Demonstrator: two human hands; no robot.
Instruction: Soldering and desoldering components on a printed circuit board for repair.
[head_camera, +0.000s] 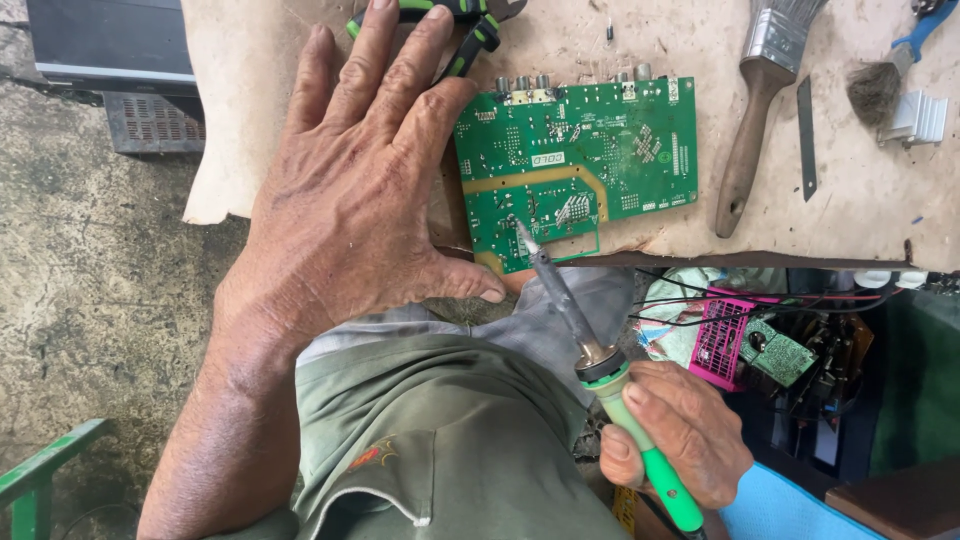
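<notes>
We spread our left hand (350, 190) flat, fingers open, just left of the green board (575, 165) on the bench (870, 210). Our right hand (675, 430) grips the iron (585, 345), its tip seemingly touching the board's near edge. A brush (755, 120) lies right.

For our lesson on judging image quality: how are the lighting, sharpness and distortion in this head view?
Head view: even daylight, soft shadows, no glare on the green circuit board; the left hand looms large near the lens; the soldering iron and right hand stay sharp.
</notes>
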